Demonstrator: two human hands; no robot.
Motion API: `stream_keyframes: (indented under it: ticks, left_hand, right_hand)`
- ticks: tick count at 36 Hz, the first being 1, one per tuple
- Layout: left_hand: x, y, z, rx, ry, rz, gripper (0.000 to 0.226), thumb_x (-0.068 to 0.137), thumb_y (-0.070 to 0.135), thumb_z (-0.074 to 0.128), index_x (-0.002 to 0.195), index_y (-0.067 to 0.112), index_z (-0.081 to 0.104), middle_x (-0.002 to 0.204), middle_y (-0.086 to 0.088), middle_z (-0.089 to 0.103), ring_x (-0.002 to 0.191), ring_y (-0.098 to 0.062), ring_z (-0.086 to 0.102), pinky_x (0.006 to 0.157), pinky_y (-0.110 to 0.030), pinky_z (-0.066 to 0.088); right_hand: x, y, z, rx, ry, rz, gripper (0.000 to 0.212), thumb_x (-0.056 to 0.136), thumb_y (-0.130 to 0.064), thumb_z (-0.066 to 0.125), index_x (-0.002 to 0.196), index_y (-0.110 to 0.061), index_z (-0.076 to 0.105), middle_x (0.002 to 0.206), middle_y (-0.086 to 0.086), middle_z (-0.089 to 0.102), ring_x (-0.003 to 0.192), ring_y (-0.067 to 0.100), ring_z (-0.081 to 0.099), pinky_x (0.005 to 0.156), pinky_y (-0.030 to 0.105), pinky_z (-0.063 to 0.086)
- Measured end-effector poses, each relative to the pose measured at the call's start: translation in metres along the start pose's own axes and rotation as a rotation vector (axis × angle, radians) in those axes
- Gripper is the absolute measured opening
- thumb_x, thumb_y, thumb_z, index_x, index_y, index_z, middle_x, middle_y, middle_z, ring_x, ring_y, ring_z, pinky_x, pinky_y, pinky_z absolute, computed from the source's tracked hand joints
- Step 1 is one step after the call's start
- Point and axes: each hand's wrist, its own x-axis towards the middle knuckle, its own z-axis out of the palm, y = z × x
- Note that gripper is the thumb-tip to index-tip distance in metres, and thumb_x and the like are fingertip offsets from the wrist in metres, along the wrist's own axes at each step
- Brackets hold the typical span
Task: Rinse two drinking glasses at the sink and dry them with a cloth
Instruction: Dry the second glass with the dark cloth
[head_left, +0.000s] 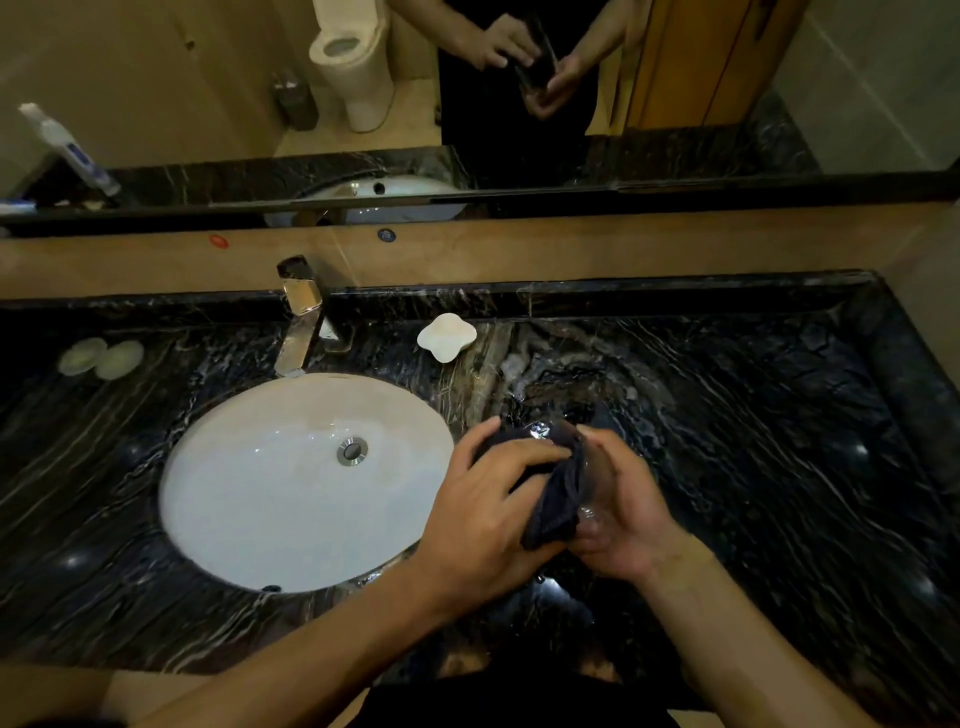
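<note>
Right of the sink (218, 519), over the counter (753, 467), your right hand (631, 512) cups a glass (597, 493) lying near-to-far, mouth far; your left hand (485, 514) presses a dark cloth (553, 506) into it.

Dim bathroom: black marble counter (753, 441), tan backsplash (571, 244), wide mirror (156, 78).

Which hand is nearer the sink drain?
Left. The left hand is just right of the basin, holding the cloth, closest to the drain. The right hand holds the glass farther right, over the counter.
</note>
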Motion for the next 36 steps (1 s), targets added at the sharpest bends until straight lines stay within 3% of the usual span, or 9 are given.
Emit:
stream_keyframes:
  ticks: [3,6,10,13,17,26,29,32,36]
  left_hand:
    - [0.008,0.002,-0.010,-0.031,-0.202,-0.141,0.053,0.079,0.043,0.067,0.126,0.024,0.052,0.119,0.010,0.065,0.115,-0.008,0.059,0.123,-0.036,0.004]
    - [0.012,0.006,-0.014,-0.097,-0.278,-0.212,0.057,0.078,0.040,0.067,0.129,0.026,0.045,0.114,0.012,0.065,0.109,-0.009,0.062,0.122,-0.031,0.003]
    - [0.019,0.005,-0.013,-0.218,-0.475,-0.329,0.062,0.080,0.043,0.070,0.132,0.026,0.043,0.120,0.009,0.063,0.116,-0.011,0.053,0.117,-0.034,0.025]
    - [0.022,0.001,-0.010,-0.359,-0.557,-0.441,0.071,0.079,0.041,0.077,0.139,0.031,0.040,0.122,0.007,0.065,0.111,-0.013,0.060,0.100,-0.037,0.048]
    - [0.019,0.002,-0.002,-0.515,-0.573,-0.487,0.072,0.078,0.039,0.078,0.139,0.037,0.039,0.123,0.009,0.066,0.109,-0.011,0.064,0.096,-0.037,0.052]
    - [0.000,-0.003,0.001,-0.341,-0.478,-0.197,0.033,0.081,0.020,0.063,0.112,0.029,0.054,0.108,0.004,0.066,0.099,-0.022,0.063,0.083,-0.033,0.050]
    - [-0.011,-0.010,0.002,-0.186,-0.475,0.023,0.050,0.080,0.012,0.059,0.127,0.028,0.055,0.120,0.003,0.067,0.113,-0.023,0.062,0.103,-0.036,0.042]
    - [-0.020,-0.023,0.000,0.054,-0.499,0.307,0.037,0.094,0.017,0.049,0.130,0.020,0.058,0.127,0.004,0.064,0.123,-0.016,0.057,0.114,-0.041,0.031]
    - [-0.008,-0.035,-0.007,0.131,-0.554,0.392,0.045,0.096,0.020,0.055,0.141,0.020,0.050,0.138,0.002,0.058,0.132,-0.017,0.051,0.091,-0.040,0.046]
  right_hand:
    - [-0.003,-0.004,-0.001,-0.057,0.078,-0.055,0.051,0.094,-0.048,0.043,0.069,-0.011,0.067,0.051,0.005,0.052,0.026,0.011,0.034,0.032,0.008,0.017]
    - [-0.004,-0.006,-0.005,-0.141,0.120,-0.069,0.048,0.090,-0.050,0.048,0.070,-0.011,0.067,0.053,0.006,0.048,0.026,0.010,0.032,0.030,0.008,0.020]
    - [-0.008,-0.009,-0.007,-0.263,0.166,-0.093,0.045,0.089,-0.050,0.052,0.073,-0.010,0.063,0.050,0.006,0.046,0.026,0.010,0.032,0.030,0.008,0.019]
    - [-0.009,-0.010,-0.010,-0.309,0.210,-0.082,0.047,0.093,-0.051,0.050,0.075,-0.010,0.062,0.050,0.006,0.047,0.027,0.010,0.033,0.031,0.008,0.017]
    - [-0.010,-0.014,-0.010,-0.392,0.289,-0.035,0.046,0.090,-0.054,0.052,0.068,-0.015,0.058,0.046,0.001,0.045,0.027,0.009,0.030,0.034,0.008,0.013]
    - [-0.009,-0.011,-0.007,-0.477,0.314,0.186,0.051,0.091,-0.060,0.048,0.063,-0.018,0.052,0.048,0.000,0.046,0.028,0.007,0.032,0.033,0.007,0.015]
    - [-0.010,-0.008,-0.007,-0.534,0.283,0.306,0.056,0.092,-0.061,0.045,0.054,-0.019,0.052,0.046,-0.003,0.044,0.028,0.005,0.031,0.032,0.008,0.015]
    - [-0.009,-0.007,-0.005,-0.596,0.193,0.431,0.062,0.093,-0.061,0.039,0.048,-0.020,0.050,0.043,-0.006,0.040,0.027,0.004,0.031,0.032,0.008,0.015]
    - [-0.004,-0.014,-0.002,-0.515,0.065,0.414,0.055,0.085,-0.064,0.046,0.058,-0.018,0.059,0.049,-0.003,0.050,0.028,0.004,0.036,0.030,0.008,0.018]
